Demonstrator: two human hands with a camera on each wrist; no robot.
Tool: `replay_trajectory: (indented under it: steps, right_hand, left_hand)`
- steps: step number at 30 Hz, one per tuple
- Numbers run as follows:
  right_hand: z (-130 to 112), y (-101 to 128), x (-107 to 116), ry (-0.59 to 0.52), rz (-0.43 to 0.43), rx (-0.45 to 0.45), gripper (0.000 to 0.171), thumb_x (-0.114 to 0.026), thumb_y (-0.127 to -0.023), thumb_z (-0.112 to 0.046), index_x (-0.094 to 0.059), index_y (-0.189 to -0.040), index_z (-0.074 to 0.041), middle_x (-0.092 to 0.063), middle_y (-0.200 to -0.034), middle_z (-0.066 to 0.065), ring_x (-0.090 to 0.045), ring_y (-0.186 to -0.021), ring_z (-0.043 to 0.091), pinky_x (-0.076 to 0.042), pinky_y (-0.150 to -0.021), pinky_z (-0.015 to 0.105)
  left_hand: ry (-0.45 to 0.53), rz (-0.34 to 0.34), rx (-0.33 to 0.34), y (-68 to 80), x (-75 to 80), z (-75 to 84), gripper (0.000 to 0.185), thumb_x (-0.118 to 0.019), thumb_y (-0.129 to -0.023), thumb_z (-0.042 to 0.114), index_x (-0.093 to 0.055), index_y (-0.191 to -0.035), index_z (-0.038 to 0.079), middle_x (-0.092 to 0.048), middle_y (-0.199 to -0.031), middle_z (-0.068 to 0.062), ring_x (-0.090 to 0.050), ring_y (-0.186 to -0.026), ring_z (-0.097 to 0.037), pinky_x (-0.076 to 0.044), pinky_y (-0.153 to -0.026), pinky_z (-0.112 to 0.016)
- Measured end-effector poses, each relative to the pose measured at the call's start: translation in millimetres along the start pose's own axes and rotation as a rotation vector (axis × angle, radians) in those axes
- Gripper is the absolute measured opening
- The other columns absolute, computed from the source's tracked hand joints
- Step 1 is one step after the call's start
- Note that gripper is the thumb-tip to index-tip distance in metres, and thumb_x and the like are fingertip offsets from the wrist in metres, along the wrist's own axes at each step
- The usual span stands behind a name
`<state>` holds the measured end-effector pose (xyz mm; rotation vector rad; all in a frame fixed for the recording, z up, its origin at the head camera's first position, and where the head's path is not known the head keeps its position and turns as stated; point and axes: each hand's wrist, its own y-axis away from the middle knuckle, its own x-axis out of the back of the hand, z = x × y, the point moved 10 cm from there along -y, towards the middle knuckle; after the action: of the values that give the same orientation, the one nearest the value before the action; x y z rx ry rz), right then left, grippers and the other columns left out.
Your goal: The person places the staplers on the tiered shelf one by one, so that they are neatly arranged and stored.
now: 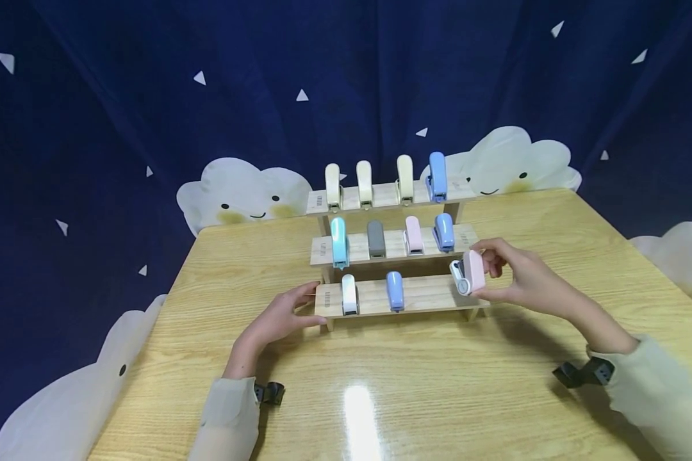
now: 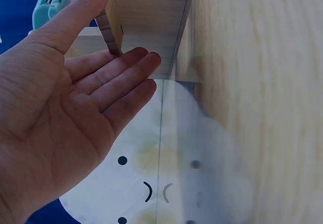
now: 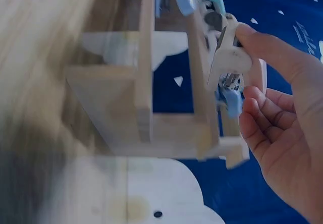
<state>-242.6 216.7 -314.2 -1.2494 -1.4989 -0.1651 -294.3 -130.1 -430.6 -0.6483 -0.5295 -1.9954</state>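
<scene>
Between thumb and fingers, my right hand (image 1: pixel 510 275) pinches a pink and white stapler (image 1: pixel 474 272) at the right end of the rack's lowest shelf (image 1: pixel 429 294). The right wrist view has that stapler (image 3: pixel 232 62) tilted in the grip; whether it touches the shelf I cannot tell. At the shelf's left end is my left hand (image 1: pixel 282 314), its thumb by the front corner and its fingers extended along the side. In the left wrist view those fingers (image 2: pixel 123 77) lie against the wooden end. A white stapler (image 1: pixel 350 296) and a blue stapler (image 1: pixel 395 291) stand on this shelf.
The middle shelf (image 1: pixel 392 246) carries turquoise (image 1: pixel 339 242), grey (image 1: pixel 376 239), pink (image 1: pixel 413 235) and blue (image 1: pixel 444 232) staplers. Cream staplers (image 1: pixel 364 184) and a blue stapler (image 1: pixel 437 177) stand on the top shelf. A dark blue curtain (image 1: pixel 346 57) hangs behind the wooden table (image 1: pixel 300 397).
</scene>
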Motion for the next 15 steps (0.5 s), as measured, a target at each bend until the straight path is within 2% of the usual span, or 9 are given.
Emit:
replay_trajectory:
  steps: [6,11,15]
  right_hand:
    - [-7,-6,-26,-0.027,-0.073,0.006,0.065,-0.091,-0.065,-0.012,-0.056,-0.119,-0.005,-0.054,-0.079,-0.005,-0.047,-0.072,0.003,-0.041,-0.059,0.015]
    - [-7,-8,-41,-0.001,-0.111,0.006,0.065,-0.090,-0.066,-0.016,-0.055,-0.120,-0.004,-0.055,-0.082,-0.006,-0.048,-0.073,0.003,-0.046,-0.060,0.018]
    - [-7,-10,-52,0.009,-0.154,-0.017,0.062,-0.089,-0.068,-0.018,-0.055,-0.118,-0.005,-0.054,-0.082,-0.004,-0.047,-0.073,0.004,-0.045,-0.061,0.019]
  left_hand:
    - [-0.008,0.000,-0.010,-3.0,-0.3,-0.6,0.088,-0.078,-0.083,0.033,-0.031,-0.153,0.009,-0.046,-0.151,-0.014,-0.047,-0.138,-0.034,-0.039,-0.116,-0.048]
    - [-0.009,-0.002,-0.016,-3.1,-0.1,-0.1,0.088,-0.078,-0.083,0.032,-0.031,-0.153,0.009,-0.047,-0.150,-0.014,-0.047,-0.138,-0.033,-0.038,-0.116,-0.048]
    - [-0.013,-0.002,-0.017,-2.6,0.2,0.2,0.087,-0.078,-0.083,0.032,-0.031,-0.153,0.008,-0.047,-0.151,-0.014,-0.047,-0.138,-0.033,-0.038,-0.116,-0.049]
